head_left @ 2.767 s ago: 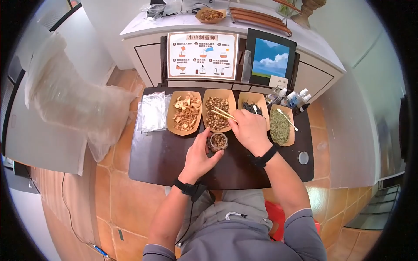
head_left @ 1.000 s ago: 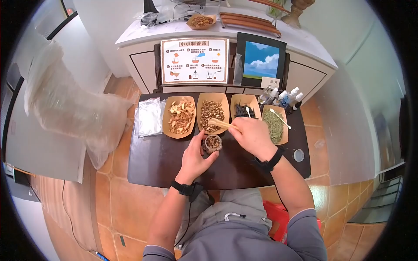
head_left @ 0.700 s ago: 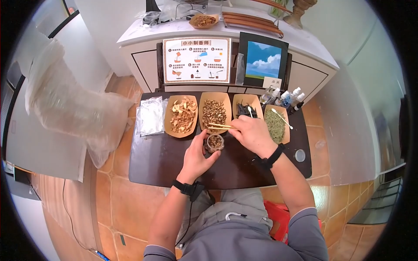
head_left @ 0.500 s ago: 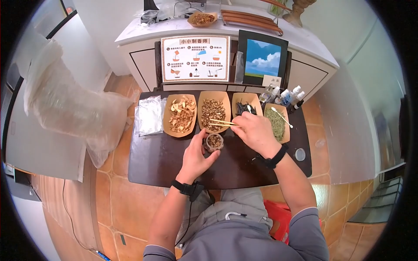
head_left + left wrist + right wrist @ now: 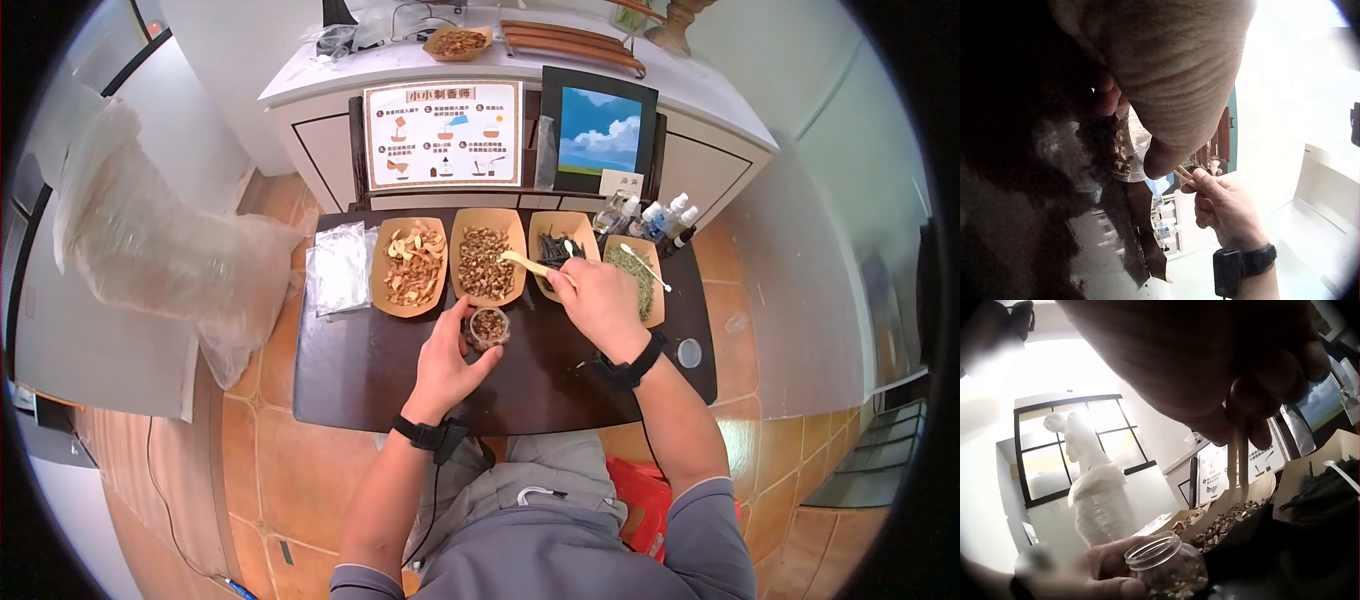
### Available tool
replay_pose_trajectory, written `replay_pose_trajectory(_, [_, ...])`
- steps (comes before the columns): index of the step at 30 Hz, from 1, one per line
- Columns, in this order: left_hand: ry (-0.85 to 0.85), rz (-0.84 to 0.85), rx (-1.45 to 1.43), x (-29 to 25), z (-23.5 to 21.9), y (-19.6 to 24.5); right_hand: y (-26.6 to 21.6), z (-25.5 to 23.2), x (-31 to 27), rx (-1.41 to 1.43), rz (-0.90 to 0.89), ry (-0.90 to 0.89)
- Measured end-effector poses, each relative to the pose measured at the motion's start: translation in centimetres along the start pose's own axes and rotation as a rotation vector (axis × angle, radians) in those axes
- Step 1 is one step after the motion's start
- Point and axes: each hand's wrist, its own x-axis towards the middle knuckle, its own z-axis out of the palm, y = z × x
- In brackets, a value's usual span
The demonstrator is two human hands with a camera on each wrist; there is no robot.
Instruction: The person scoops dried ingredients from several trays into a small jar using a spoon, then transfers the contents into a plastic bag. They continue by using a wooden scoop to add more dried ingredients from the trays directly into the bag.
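Observation:
My left hand curls round a small clear jar that holds brown bits and stands near the front of the middle tray. The jar's open mouth shows in the right wrist view. With my right hand I pinch light wooden tweezers, their tips over the right side of the paper tray of brown chopped pieces. Whether the tips hold a piece, I cannot tell. My right hand is above the front of the tray of dark strips.
A tray of pale slices and plastic bags lie left. To the right are a tray of green herb, small bottles and a round clear lid. Behind stand a printed sheet and a picture.
My right hand has moved a little right and up, taking the tweezers' tips from the tray's front part toward its right side. My left hand stays round the jar.

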Motion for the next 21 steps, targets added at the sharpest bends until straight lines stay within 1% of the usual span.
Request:
replay_pose_trajectory(2, [0.001,0.004,-0.006,0.0,0.0,0.1,0.2,0.2,0.3,-0.144,0.056,0.018])
replay_pose_trajectory(3, [-0.004,0.003,-0.002,0.1,-0.1,0.1,0.2,0.5,0.4,-0.144,0.056,0.019])
replay_pose_trajectory(5, [-0.008,0.003,0.003,0.1,-0.1,0.1,0.0,1.3,0.7,-0.177,0.037,0.094])
replay_pose_trajectory(6, [-0.006,0.001,0.004,0.1,-0.1,0.1,-0.1,1.9,0.8,-0.177,0.037,0.096])
replay_pose_trajectory(8, [-0.001,0.001,0.005,0.1,-0.1,0.1,-0.5,2.6,1.0,-0.217,0.000,0.029])
replay_pose_trajectory(12, [0.013,0.015,0.004,0.0,-0.1,0.1,-1.4,2.3,0.9,-0.139,-0.014,-0.034])
replay_pose_trajectory(14, [0.009,0.021,-0.004,0.0,-0.1,0.1,-1.6,2.3,0.8,-0.115,0.035,-0.055])
replay_pose_trajectory(21, [0.006,0.025,0.011,0.1,0.0,-0.2,-1.9,3.9,1.1,-0.039,0.061,-0.052])
